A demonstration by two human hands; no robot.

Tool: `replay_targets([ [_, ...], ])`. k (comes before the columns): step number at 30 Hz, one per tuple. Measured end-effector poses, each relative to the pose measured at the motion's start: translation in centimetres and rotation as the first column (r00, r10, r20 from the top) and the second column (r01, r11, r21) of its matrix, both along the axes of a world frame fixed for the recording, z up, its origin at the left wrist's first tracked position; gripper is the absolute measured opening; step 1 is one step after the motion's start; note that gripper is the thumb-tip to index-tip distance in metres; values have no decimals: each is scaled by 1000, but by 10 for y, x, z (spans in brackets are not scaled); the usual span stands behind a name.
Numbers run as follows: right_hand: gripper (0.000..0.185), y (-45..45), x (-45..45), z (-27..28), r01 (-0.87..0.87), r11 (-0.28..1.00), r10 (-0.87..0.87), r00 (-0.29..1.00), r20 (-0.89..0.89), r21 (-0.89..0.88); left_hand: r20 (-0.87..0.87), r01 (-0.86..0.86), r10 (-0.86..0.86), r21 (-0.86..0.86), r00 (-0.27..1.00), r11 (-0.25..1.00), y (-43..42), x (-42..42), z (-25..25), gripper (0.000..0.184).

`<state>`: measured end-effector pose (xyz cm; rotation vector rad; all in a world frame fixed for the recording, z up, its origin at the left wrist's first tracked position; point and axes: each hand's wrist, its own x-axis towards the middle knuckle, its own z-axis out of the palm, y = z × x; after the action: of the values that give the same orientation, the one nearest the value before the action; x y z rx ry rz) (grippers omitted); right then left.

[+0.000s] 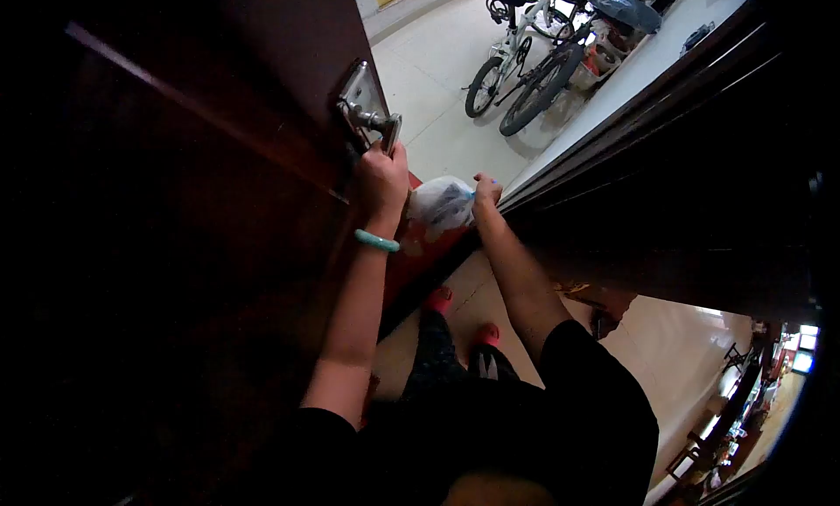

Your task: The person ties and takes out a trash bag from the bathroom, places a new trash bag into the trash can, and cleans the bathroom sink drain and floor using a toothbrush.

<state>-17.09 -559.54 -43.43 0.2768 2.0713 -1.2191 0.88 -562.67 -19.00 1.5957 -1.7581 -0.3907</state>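
My left hand (382, 175) is closed around the metal lever handle (392, 131) of a dark wooden door (210, 156), which stands partly open. A green bangle sits on that wrist. In my right hand (486, 193), held out at the doorway, is the top of a white translucent plastic bag (442, 204). Something dark shows through the bag, but I cannot make out what it is. The bag hangs over a red mat (429, 248) at the threshold.
Beyond the doorway, a white bicycle (516, 46) and a dark bicycle (547, 86) stand on pale tiles by the wall. The dark door frame (647, 147) runs close along my right. My feet, in red shoes (488, 333), are just inside the threshold.
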Motion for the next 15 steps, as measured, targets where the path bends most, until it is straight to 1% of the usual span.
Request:
replay_targets([
  [2,38,1,-4,-2,-19,998,6,974,-227,-58,2,13,-13,-20,1000,1000,-2,0,-5,28],
  [3,38,-2,-8,-13,-16,998,0,973,-233,-65,12,17,-17,-38,1000,999,-4,0,-12,28],
  [5,52,-11,-12,-25,-136,990,138,988,-70,42,-35,26,-27,-19,999,999,-12,6,-18,29],
  [6,70,-5,-19,-27,-222,974,222,975,4,34,-4,29,-29,-25,1000,999,-11,6,-19,28],
  [7,70,-7,-21,-49,-219,975,220,976,0,29,29,32,-31,-30,999,999,-11,6,-21,28],
  [8,77,-15,-14,-68,-34,999,41,984,-174,39,30,36,-35,-35,999,999,-13,8,-20,28],
  [9,83,-20,-8,-92,155,988,-139,931,-337,19,-18,53,-54,-49,998,997,-14,9,-22,27],
  [10,83,-21,0,-112,166,986,-150,931,-334,19,-67,72,-76,-61,995,996,-16,10,-25,26],
  [11,79,-18,7,-131,-130,991,110,933,-343,-37,-65,88,-92,-58,994,994,-17,12,-26,26],
  [12,76,-11,15,-143,-414,907,358,860,-365,-85,-67,108,-109,-19,992,994,-17,13,-26,26],
  [13,68,3,15,-123,-517,838,438,828,-351,-175,-81,149,-147,19,986,989,-10,3,-17,26],
  [14,61,18,14,-110,-602,751,512,790,-337,-271,-89,170,-168,13,982,985,-7,1,-16,26],
  [15,50,27,40,-90,-549,722,491,835,-248,-420,-29,144,-143,65,989,987,-7,13,-20,27],
])
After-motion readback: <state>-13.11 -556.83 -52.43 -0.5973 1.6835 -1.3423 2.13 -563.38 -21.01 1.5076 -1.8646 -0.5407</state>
